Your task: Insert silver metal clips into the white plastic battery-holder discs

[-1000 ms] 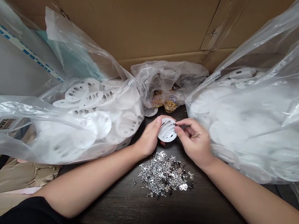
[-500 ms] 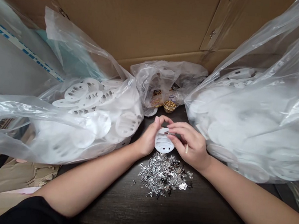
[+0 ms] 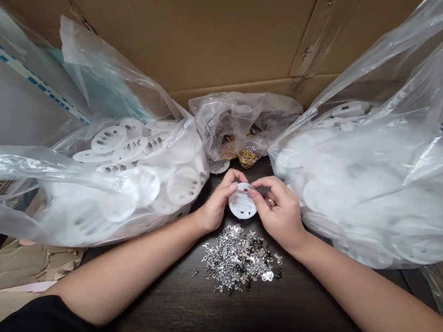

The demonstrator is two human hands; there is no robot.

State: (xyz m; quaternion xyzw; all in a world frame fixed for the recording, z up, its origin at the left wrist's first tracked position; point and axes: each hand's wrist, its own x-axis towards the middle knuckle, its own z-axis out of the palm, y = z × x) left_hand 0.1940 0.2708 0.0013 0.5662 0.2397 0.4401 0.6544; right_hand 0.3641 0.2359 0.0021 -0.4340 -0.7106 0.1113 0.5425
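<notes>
One white disc is held near the frame's centre, its left edge gripped by fingers of the left hand, its upper right by those of the right hand; metal parts are heaped lower on the surface.

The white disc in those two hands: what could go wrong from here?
The white disc might slip: the left hand holds one side and the right hand touches the other, seemingly only near the edge. If dropped, it could scatter the loose metal pieces close by on the dark table. Strays could get lost; one small piece lies apart.
</notes>
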